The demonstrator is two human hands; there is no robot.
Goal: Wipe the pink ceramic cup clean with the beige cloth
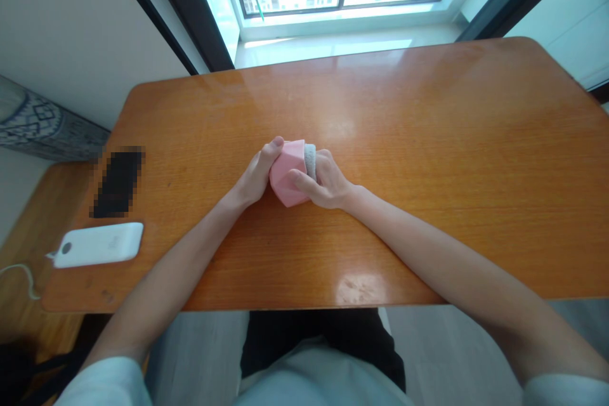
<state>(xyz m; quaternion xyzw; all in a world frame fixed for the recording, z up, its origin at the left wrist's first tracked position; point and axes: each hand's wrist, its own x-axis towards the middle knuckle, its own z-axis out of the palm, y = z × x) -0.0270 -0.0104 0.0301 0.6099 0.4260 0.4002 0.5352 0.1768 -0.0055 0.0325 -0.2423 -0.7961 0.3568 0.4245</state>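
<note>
Over the middle of the table I hold a pink faceted container point(287, 168), tilted on its side, perhaps a cup or a small pot. My left hand point(259, 171) is wrapped round its left side, with the thumb at the upper edge. A light grey cloth point(310, 161) sits at the container's right end. My right hand point(328, 181) is closed at this end, its fingers curled by the cloth and its thumb lying across the pink wall. The container's opening and part of the cloth are hidden.
The wooden table point(451, 139) reaches to a window ledge point(328, 47) at the back. On its left side lie a blurred-out black rectangle point(117, 183) and a white oblong device point(99, 245) with a cable point(29, 279) running off the left edge.
</note>
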